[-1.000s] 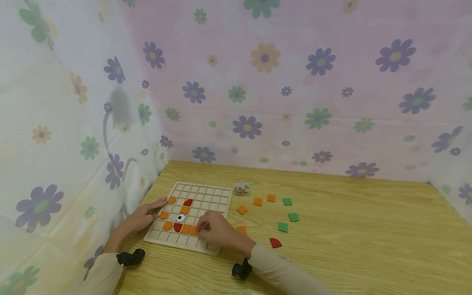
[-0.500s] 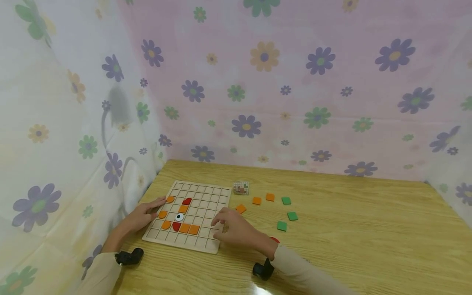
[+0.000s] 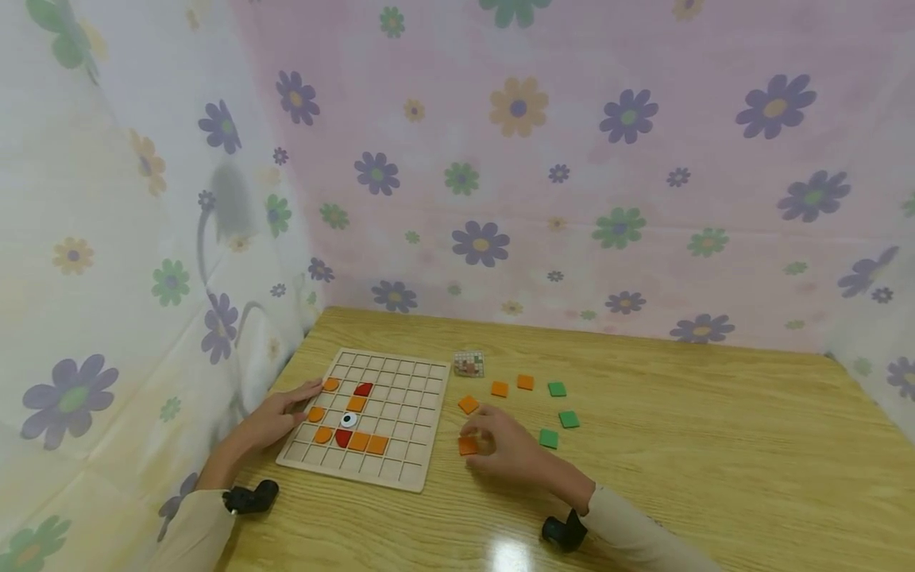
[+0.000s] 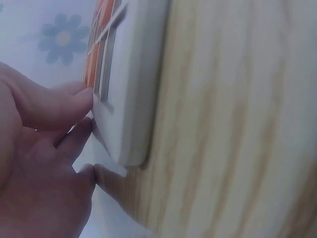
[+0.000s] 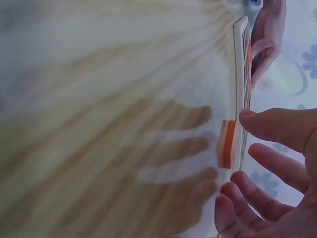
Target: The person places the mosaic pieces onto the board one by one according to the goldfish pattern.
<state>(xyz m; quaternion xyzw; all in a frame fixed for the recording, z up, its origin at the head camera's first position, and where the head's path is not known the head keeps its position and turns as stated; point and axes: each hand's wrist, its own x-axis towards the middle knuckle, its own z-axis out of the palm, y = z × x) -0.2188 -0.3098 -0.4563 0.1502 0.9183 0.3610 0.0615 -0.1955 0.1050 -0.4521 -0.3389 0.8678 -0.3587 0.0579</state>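
A wooden grid board (image 3: pixel 418 397) lies on the left of the table, holding orange and red pieces and a white eye piece (image 3: pixel 348 419). My left hand (image 3: pixel 268 425) touches the board's left edge, fingertips and thumb spread along it. In the left wrist view, the thumb (image 4: pixel 74 104) rests right at the board's rim. My right hand (image 3: pixel 511 449) is off the board's right side, reaching over a loose orange square tile (image 3: pixel 468 447). Thumb and fingers stand apart around that tile, as the right wrist view shows of the tile (image 5: pixel 228 144) too.
Beyond the right hand lie more orange squares (image 3: pixel 499 389) and several green squares (image 3: pixel 557 389). A small picture card (image 3: pixel 469 364) sits by the board's top right corner. Flowered cloth (image 3: pixel 515 199) hangs behind the wooden table (image 3: pixel 679 445) and along its left side.
My right hand has let go of an orange square in the board's lower row and moved right, off the board, to a loose orange tile. The left hand has stayed at the edge.
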